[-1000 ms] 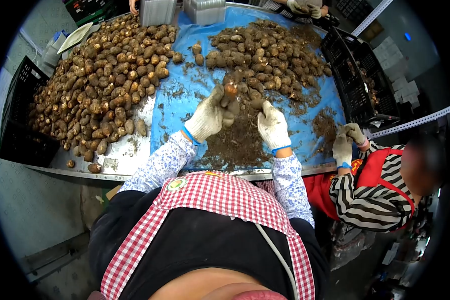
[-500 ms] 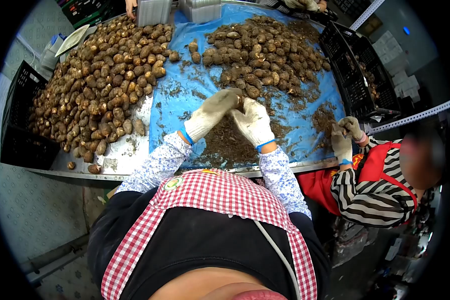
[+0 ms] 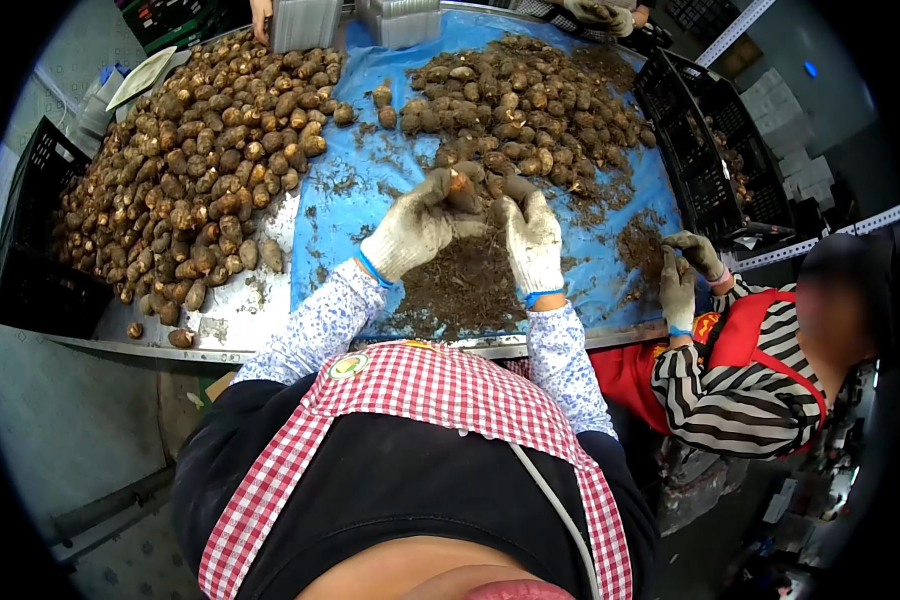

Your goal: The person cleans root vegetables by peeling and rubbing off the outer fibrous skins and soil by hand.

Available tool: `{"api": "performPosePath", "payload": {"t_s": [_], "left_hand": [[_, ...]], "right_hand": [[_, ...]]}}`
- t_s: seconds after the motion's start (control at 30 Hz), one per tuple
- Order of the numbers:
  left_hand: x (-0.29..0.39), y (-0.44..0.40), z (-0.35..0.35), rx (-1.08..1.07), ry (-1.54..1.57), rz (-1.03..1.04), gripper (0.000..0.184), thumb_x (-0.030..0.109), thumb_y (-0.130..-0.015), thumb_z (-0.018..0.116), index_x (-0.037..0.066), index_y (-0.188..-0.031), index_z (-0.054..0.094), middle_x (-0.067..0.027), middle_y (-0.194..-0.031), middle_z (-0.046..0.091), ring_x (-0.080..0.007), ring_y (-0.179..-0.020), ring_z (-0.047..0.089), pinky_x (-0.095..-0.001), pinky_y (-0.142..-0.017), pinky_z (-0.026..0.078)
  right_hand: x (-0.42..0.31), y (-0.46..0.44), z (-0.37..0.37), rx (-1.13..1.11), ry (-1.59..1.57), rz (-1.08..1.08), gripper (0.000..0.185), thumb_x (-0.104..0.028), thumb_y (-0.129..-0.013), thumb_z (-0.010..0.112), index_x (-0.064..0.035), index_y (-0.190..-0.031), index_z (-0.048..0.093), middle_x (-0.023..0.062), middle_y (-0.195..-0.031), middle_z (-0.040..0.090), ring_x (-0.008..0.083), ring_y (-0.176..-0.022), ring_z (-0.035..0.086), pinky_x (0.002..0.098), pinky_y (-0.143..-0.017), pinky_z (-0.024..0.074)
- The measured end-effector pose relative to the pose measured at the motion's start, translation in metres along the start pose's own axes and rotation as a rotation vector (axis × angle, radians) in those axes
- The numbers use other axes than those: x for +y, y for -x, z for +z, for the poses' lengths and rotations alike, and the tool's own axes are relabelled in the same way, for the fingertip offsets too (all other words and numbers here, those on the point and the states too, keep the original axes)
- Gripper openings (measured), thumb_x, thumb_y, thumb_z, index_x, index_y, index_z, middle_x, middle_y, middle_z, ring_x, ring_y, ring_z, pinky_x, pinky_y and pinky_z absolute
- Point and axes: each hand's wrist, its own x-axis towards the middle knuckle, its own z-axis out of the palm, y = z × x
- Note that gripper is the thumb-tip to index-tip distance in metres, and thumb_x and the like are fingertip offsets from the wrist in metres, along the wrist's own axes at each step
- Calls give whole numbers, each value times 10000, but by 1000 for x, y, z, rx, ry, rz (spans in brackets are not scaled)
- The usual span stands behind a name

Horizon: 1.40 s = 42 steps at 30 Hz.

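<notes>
A small brown taro [image 3: 462,192] with a reddish patch is gripped in my left hand [image 3: 415,228], which wears a soiled white knit glove, above the blue sheet [image 3: 355,225]. Just to its right, my right hand [image 3: 532,238], gloved the same way, is apart from that taro. Its fingers point away from me and look loosely spread, with nothing visible in them. Beyond both hands lies a heap of hairy, dirt-covered taros [image 3: 530,100]. Loose root fibres and soil [image 3: 460,285] are spread under and in front of my hands.
A large pile of cleaner taros [image 3: 210,150] covers the table's left side, against a black crate [image 3: 45,240]. More black crates [image 3: 705,150] stand at right. A co-worker's gloved hands [image 3: 685,275] are beside them. Clear plastic containers [image 3: 305,22] stand at the far edge.
My hands were together around something; now they have parted. The left has turned, showing the taro in it, and the right has drawn slightly to the right. The co-worker's hands shifted a little.
</notes>
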Motion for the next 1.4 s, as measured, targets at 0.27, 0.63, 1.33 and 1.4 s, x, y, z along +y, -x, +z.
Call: {"api": "performPosePath", "payload": {"t_s": [0.27,0.63,1.33,1.4], "left_hand": [[-11,11,15,22,-545,75,499,233,-987,550,-21,-1391,405,-149,-1286,532,-250,-1136,574,-417,-912,564],[-10,17,17,-125,-630,175,641,359,-957,584,3,-1432,345,-180,-1292,546,-249,-1137,595,-364,-978,513],[-3,25,40,-57,-802,198,655,444,-991,504,-3,-1439,337,-125,-1233,598,-192,-1116,593,-290,-816,545],[1,26,32,-42,-811,146,610,429,-1004,478,-2,-1418,356,-150,-1262,577,-210,-1144,577,-327,-887,538]], "right_hand": [[-9,9,27,287,150,-424,198,-164,-867,683,10,-950,639,184,-826,622,343,-810,608,451,-774,495],[38,-2,3,35,-48,-1,185,-132,-966,552,-5,-1009,680,192,-952,700,301,-883,678,379,-746,550],[22,10,9,133,-714,488,416,-376,-995,521,19,-1058,634,82,-819,648,159,-647,600,294,-568,508],[31,15,3,-61,-503,260,379,-344,-942,606,-3,-1108,621,131,-885,667,239,-748,649,328,-647,537]]}}
